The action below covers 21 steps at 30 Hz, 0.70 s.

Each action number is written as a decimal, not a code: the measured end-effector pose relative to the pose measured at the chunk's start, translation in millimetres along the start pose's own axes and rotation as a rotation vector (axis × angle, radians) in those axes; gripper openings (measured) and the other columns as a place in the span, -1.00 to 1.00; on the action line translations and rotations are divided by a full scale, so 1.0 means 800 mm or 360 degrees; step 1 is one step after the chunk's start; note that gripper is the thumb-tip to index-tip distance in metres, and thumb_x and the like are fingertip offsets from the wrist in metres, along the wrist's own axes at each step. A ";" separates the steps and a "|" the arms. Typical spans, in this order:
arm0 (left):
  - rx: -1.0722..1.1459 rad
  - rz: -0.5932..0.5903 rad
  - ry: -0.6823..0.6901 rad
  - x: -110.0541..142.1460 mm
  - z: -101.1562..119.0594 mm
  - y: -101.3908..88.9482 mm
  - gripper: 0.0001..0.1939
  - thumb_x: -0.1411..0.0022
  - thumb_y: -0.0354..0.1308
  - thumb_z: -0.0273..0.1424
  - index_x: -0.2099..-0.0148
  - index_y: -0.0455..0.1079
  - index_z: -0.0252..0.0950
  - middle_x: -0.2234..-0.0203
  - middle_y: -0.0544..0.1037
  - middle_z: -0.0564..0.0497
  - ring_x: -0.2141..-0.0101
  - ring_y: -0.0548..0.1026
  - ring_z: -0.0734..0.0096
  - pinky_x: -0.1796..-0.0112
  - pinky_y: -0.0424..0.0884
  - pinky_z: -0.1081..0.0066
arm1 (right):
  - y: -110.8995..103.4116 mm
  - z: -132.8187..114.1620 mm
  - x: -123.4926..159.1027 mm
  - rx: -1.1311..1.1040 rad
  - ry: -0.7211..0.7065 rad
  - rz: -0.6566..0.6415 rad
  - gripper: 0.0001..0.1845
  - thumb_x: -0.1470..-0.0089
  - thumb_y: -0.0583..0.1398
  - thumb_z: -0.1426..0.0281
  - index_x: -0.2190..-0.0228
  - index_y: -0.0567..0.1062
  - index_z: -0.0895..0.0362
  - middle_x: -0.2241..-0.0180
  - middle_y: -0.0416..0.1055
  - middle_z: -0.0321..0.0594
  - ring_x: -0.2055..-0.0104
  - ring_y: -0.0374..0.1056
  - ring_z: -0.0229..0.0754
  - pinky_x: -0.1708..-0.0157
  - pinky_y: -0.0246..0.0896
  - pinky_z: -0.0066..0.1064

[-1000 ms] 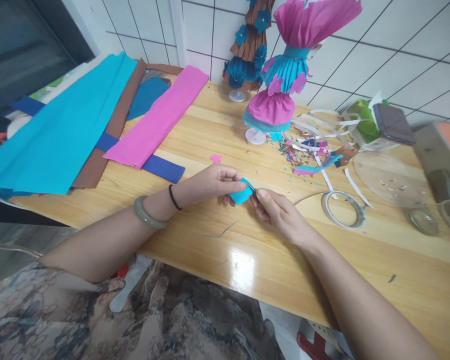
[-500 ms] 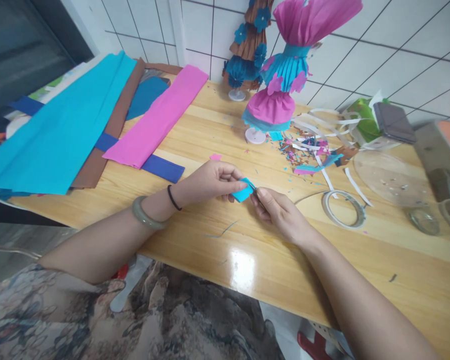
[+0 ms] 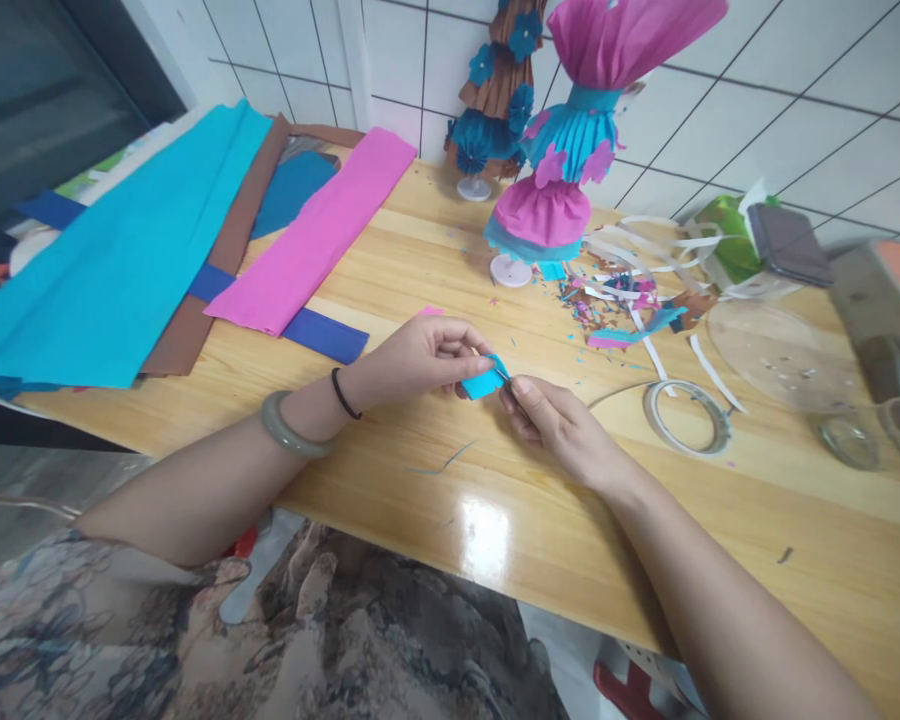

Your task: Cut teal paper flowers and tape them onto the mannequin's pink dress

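Between the thumb and fingers of my left hand [image 3: 450, 355] is a small folded piece of turquoise crepe paper [image 3: 483, 382]. My right hand [image 3: 547, 415] is closed around small scissors [image 3: 504, 374], mostly hidden by the fingers; their dark blades meet the paper's right edge. Both hands are just above the wooden table [image 3: 390, 430]. Partly covered by my left hand, a pink paper cutout [image 3: 430, 311] lies behind it. A thin dark strip [image 3: 454, 457] rests on the table in front of the hands.
Turquoise crepe paper [image 3: 135, 250] and a pink sheet [image 3: 322, 230] lie left. At the back stand a pink-and-turquoise paper dress figure [image 3: 547, 215] and a brown-and-blue one [image 3: 499, 95]. Paper scraps [image 3: 589, 300], a tape roll [image 3: 688, 418] and a glass jar [image 3: 847, 442] are right.
My left hand has shifted slightly up, covering more of the pink cutout. The turquoise paper has turned a little against the scissors; my right hand stays nearly in place.
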<state>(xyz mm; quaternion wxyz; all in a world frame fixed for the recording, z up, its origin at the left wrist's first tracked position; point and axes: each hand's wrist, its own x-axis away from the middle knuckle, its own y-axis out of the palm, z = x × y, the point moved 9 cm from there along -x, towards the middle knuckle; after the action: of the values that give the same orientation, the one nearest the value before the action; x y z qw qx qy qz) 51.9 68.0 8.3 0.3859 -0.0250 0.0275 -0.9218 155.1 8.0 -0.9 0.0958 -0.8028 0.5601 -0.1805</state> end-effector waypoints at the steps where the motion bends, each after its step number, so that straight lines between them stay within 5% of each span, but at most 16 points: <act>1: -0.0006 0.0002 0.0003 0.000 0.000 0.000 -0.75 -0.14 0.20 -0.28 0.22 0.40 -0.37 0.54 0.48 0.08 0.52 0.46 0.59 0.49 0.36 0.60 | 0.000 0.000 0.000 -0.0001 -0.0003 0.0001 -0.51 -0.23 -0.12 0.01 0.50 0.22 0.12 0.61 0.03 -0.40 0.57 -0.04 -0.32 0.55 -0.11 -0.45; 21: -0.0012 -0.0009 -0.0035 0.001 -0.001 0.000 -0.71 -0.12 0.22 -0.25 0.21 0.41 -0.38 0.51 0.51 0.04 0.50 0.47 0.57 0.48 0.37 0.58 | 0.000 0.004 0.000 -0.0004 0.0012 0.0006 -0.50 -0.22 -0.12 -0.01 0.49 0.23 0.12 0.62 0.03 -0.40 0.59 -0.05 -0.32 0.58 -0.14 -0.45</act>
<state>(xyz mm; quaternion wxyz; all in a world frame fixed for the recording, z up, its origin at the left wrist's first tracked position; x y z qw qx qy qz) 51.4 67.8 7.4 0.3835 -0.0366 0.0266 -0.9224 156.4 7.8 -4.0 0.0930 -0.8011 0.5623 -0.1828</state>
